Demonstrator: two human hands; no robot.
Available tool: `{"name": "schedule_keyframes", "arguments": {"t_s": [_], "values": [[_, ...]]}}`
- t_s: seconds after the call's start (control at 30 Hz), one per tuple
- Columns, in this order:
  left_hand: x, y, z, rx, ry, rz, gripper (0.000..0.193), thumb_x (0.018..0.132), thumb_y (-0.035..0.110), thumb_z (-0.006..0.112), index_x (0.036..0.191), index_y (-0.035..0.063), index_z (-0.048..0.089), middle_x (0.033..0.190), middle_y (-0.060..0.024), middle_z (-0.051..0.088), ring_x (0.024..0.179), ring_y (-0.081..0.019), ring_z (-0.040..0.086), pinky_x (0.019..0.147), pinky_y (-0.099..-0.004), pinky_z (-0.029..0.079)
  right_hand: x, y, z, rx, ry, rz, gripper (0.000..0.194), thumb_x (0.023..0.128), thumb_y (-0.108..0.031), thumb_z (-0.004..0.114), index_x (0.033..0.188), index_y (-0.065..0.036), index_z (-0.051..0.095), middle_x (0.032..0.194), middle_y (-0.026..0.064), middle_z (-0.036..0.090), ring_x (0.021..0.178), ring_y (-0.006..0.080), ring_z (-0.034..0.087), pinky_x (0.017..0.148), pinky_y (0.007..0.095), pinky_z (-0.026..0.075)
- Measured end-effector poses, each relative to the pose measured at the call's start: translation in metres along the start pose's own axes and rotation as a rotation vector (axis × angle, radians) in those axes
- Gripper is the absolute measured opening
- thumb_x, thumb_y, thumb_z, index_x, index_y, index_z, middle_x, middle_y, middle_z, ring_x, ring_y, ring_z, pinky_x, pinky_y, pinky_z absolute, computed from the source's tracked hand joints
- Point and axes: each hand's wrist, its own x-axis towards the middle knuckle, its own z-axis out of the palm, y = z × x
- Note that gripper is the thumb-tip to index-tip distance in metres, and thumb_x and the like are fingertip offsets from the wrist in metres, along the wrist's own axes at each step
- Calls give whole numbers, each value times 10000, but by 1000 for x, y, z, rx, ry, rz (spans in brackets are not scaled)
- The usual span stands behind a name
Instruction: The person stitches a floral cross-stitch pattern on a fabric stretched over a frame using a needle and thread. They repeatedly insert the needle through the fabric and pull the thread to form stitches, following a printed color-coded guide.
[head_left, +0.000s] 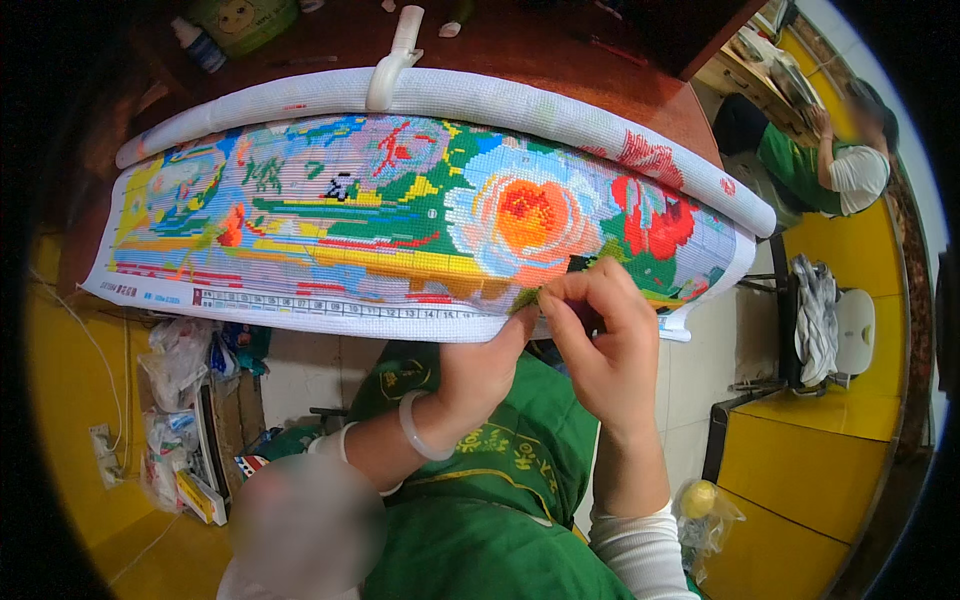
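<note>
A cross-stitch canvas (360, 225) with a partly stitched flower pattern hangs over the table's near edge, its far side rolled up (487, 94). A white plastic clip (386, 82) sits over the roll. My left hand (480, 371), with a pale bangle on the wrist, grips the canvas's lower edge, thumb near the front and fingers hidden behind. Close beside it, my right hand (611, 337) pinches thumb and index finger together over olive-green stitches (525, 298); whether a needle or thread is between them is too small to tell. An orange-centred flower (529, 217) is just above.
The dark red table (517, 45) holds a small bottle (199, 45) and a green packet (244, 22). Plastic bags (176, 364) are at left. A person (847, 165) sits at upper right, near a chair with a striped cloth (814, 322). A blurred round shape (307, 525) covers the lower left.
</note>
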Motion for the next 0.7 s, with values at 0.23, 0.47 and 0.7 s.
{"name": "schedule_keyframes", "arguments": {"t_s": [0.23,0.47,0.7], "values": [[3,-1,-2,38,31,-14,522,709,-98,548,1170,29,338,1142,-79,408,1042,-193,423,874,-331,378,52,9,-3,-330,-170,-622,160,639,-10,615,778,-33,540,653,73,407,558,211,467,462,296,386],[3,1,2,119,17,103,465,707,-109,544,1123,13,376,1088,-72,441,1004,-190,441,878,-322,354,68,13,-3,-328,-204,-781,213,599,-30,614,798,-43,539,671,68,413,566,208,470,462,293,393],[2,4,5,104,64,93,315,745,-65,543,1043,-25,452,993,-77,514,921,-165,488,823,-295,376,60,8,-6,-362,-208,-796,205,585,-75,586,782,-46,540,676,62,427,577,199,482,452,287,393]]}}
